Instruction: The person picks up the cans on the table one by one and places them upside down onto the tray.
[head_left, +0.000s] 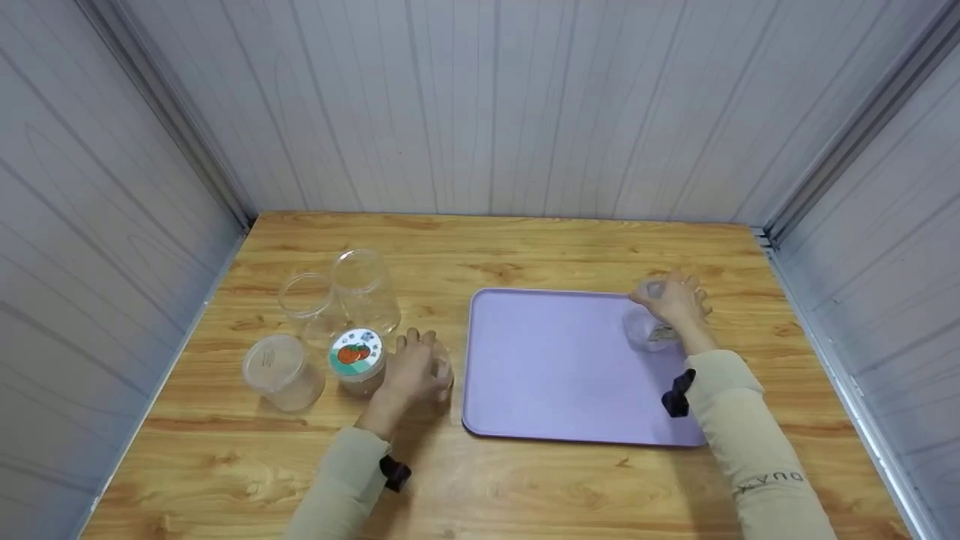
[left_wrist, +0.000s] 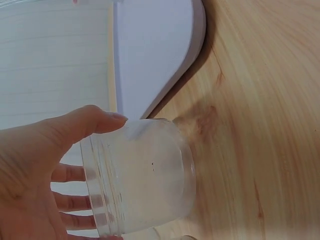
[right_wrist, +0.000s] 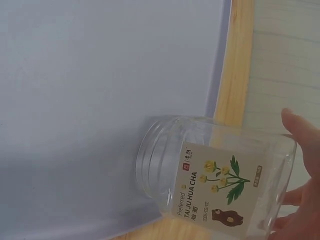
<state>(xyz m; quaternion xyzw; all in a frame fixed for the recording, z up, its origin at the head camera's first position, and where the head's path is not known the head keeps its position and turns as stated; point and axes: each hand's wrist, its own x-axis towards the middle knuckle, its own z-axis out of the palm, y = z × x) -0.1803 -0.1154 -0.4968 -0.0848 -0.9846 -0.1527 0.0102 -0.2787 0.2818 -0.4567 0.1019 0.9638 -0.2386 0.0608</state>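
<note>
My left hand (head_left: pixel 411 369) holds a clear plastic jar (left_wrist: pixel 145 175) around its threaded upper end. That jar is close to the wooden table's surface, just left of the lilac tray (head_left: pixel 555 367). At the tray's back right, my right hand (head_left: pixel 673 304) spans the base of a clear jar (right_wrist: pixel 225 175) with a floral tea label. This labelled jar is upside down, its threaded mouth toward the tray. In the right wrist view the thumb is beside the base edge, with other fingers behind it.
Left of my left hand stands a jar with a tomato-picture lid (head_left: pixel 357 352). Further left is a frosted lidded tub (head_left: pixel 283 375). Two clear open jars, a taller one (head_left: pixel 367 292) and another (head_left: pixel 307 300), stand behind them. Pale panel walls (head_left: pixel 487 112) enclose the table.
</note>
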